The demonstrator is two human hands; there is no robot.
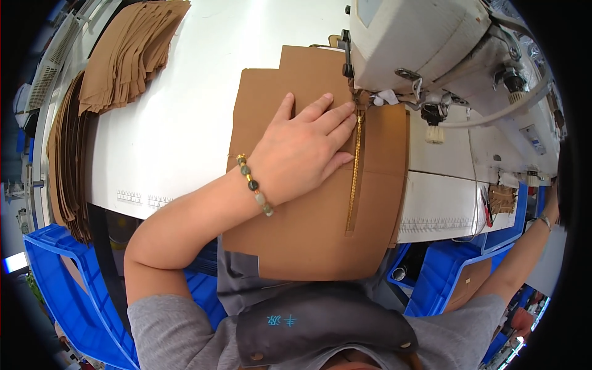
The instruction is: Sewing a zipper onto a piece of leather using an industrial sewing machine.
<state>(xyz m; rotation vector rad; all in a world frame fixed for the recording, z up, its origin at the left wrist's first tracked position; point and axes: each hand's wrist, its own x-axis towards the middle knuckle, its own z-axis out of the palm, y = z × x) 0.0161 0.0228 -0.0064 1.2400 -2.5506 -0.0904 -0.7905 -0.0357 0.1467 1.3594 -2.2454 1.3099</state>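
My left hand [300, 148] lies flat with fingers spread on a brown leather-like panel [302, 228]. Its fingertips are beside the panel's slot, which holds a gold-toothed zipper [355, 179]. The zipper's upper end sits beneath the needle area of a white sewing machine [413, 46]. Notches are cut into the panel's corners, and its lower edge hangs over the table front. My right hand [553, 198] reaches to the machine's far right side, at the picture's dark rim. The fingers there are hidden, so any grip cannot be made out.
Stacks of brown pieces [132, 58] and more layered pieces [69, 160] line the left of the white table [203, 55]. Blue bins stand low at left [74, 290] and right [438, 271]. Red-handled snips [487, 209] lie near small brown pieces [502, 200].
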